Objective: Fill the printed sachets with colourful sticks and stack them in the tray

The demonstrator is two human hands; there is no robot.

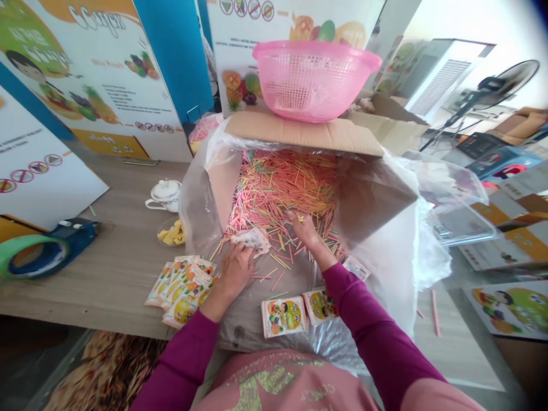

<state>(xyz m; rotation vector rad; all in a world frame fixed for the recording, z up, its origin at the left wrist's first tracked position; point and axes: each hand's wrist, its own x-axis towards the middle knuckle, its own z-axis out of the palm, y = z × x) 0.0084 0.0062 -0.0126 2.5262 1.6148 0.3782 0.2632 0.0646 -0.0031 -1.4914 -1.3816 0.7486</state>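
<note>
My left hand (237,269) is closed on the near edge of a small paper packet (252,241), which lies at the front of a heap of thin candy-like sticks (286,182) in pink, orange, yellow and green. Reaching into the heap, my right hand (305,228) has its fingertips among the sticks, so their grip is hidden; something small and yellow shows on its fingers. Fanned-out printed packets (184,291) lie left of my left wrist. Two packet stacks, one on the left (285,317) and one on the right (321,306), sit below my hands. Another packet (356,267) is beside my right forearm.
The sticks spill from a plastic-lined cardboard box (303,132) lying open towards me. A pink basket (317,80) stands on it. At left are a lidded white cup (166,194), a bowl of yellow pieces (172,233) and a tape dispenser (75,234). Plastic containers (464,225) stand right.
</note>
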